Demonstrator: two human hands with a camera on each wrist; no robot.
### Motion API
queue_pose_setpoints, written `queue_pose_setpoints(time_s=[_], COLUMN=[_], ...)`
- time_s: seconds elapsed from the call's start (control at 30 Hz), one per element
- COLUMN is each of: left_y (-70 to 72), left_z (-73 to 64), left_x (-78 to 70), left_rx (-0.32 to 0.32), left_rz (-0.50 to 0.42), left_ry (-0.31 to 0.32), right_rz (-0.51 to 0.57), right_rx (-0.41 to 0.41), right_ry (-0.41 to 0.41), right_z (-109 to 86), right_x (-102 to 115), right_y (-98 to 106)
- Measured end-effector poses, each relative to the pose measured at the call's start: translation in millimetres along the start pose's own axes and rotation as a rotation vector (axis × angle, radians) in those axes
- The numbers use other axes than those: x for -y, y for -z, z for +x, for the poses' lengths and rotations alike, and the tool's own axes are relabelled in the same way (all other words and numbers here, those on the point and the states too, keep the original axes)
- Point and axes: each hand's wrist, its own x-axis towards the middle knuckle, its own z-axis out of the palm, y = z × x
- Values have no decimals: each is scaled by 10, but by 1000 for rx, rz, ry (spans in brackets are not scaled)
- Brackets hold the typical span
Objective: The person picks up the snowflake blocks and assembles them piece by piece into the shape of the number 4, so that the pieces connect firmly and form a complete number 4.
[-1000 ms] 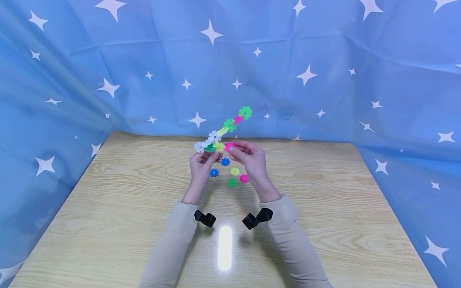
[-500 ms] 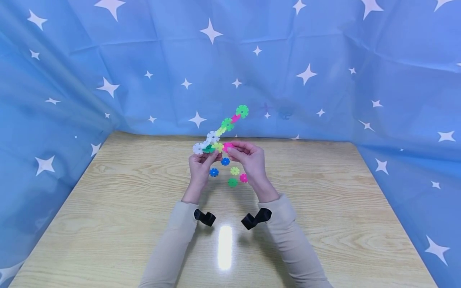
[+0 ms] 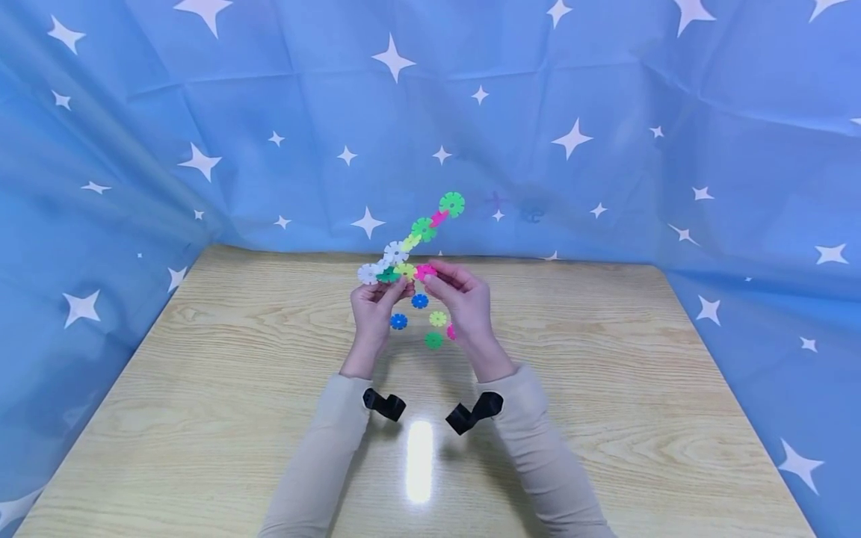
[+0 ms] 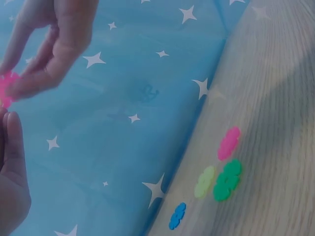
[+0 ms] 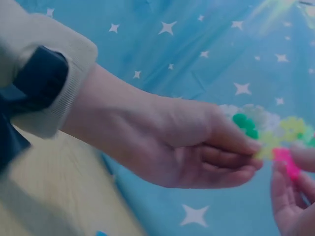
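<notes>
Raised over the far part of the table is a chain of notched plastic discs, slotted together. Its top end is a green disc (image 3: 452, 205); lower come a white disc (image 3: 395, 252), a dark green disc (image 3: 388, 275) and a yellow disc (image 3: 405, 270). My left hand (image 3: 372, 317) pinches the chain at the yellow disc between thumb and fingers. Between the thumb and fingers of my right hand (image 3: 468, 306) is a pink disc (image 3: 424, 272), its edge meeting the yellow disc's edge. The right wrist view shows this pink disc (image 5: 286, 163) against the yellow one (image 5: 267, 145).
Below the hands, loose discs lie on the wooden table (image 3: 235, 388): two blue, a yellow-green disc (image 3: 438, 319), a green disc (image 3: 433, 340) and a pink one (image 3: 451, 331), partly covered by the right hand. A blue star-patterned curtain (image 3: 303, 112) hangs behind the table.
Both hands and the chain have shifted slightly left, the right hand a bit more. The loose pink disc on the table is now partly hidden behind the right hand.
</notes>
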Motion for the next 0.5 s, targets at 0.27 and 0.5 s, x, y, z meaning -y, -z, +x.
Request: queue_pose_setpoints(time_s=[0.27,0.5], left_y=[-34,-51], left_z=[-12,-17], left_x=[22,29], left_rx=[0,-29], left_rz=[-19,-22], left_ry=[-25,-37], right_rz=[360,403], right_rx=[-60,-119], right_ry=[74,182], right_z=[-18,-14], right_x=[-173,-260], right_y=[-114,-194])
